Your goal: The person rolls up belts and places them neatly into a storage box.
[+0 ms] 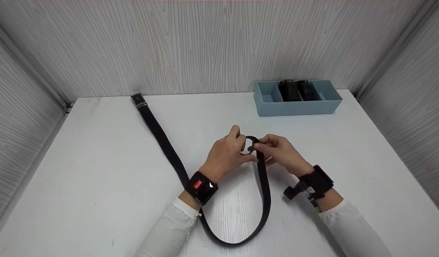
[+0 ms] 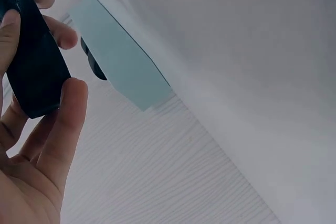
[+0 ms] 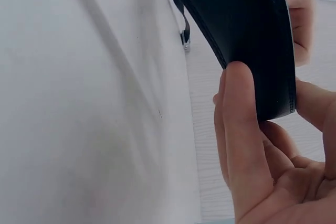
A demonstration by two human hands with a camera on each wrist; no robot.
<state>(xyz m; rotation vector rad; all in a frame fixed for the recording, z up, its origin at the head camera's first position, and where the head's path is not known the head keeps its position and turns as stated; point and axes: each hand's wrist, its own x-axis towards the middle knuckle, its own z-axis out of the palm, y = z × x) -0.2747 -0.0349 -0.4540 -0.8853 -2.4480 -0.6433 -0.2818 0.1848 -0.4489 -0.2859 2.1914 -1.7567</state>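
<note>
A long black belt [image 1: 165,144] runs from its buckle [image 1: 139,99], near the table's back edge on the left, down under my left wrist and up through a U-shaped bend. Its other end is curled into a small loop between my hands. My left hand [image 1: 224,155] holds the curl from the left, index finger raised and thumb reaching to the strap. From the right, my right hand [image 1: 282,153] pinches the strap beside the loop. Fingers grip both edges of the belt [image 3: 241,30] in the right wrist view; the belt [image 2: 37,61] also shows in the left wrist view.
A blue-grey divided box [image 1: 294,109] stands at the back right of the white table. Two rolled black belts [image 1: 298,91] sit in its middle compartments. Grained panels [image 1: 190,46] rise behind and at both sides of the table.
</note>
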